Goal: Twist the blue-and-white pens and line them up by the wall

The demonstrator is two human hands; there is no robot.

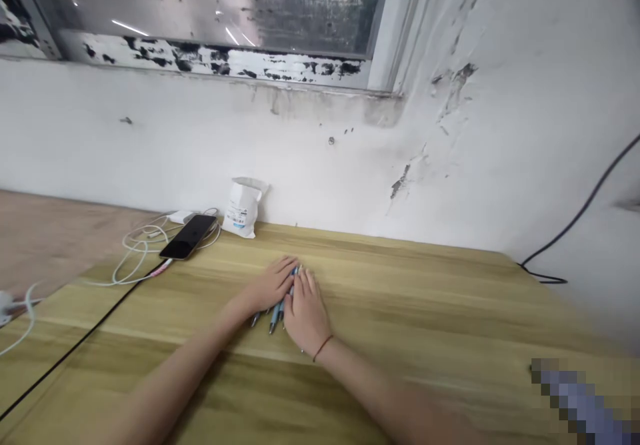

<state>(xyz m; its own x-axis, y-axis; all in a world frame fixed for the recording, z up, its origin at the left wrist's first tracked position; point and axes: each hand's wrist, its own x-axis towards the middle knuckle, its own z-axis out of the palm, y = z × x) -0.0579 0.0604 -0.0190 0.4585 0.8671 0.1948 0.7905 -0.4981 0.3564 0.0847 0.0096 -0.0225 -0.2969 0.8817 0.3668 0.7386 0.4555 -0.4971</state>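
Left grip (270, 286) and right grip (307, 313) shut on blue pens (274, 318), mid-frame
Both hands press together around the pens, lying on the wooden worktop (425, 298); at upper left, a black phone (189, 237) rests among white cables (143, 245), just beside a white paper bag (243, 210)

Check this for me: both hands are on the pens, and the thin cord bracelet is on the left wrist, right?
No: the thin cord bracelet is on the right wrist, not the left, as the head view shows. Both hands are on the pens as you said: the left hand, the right hand, the pens.
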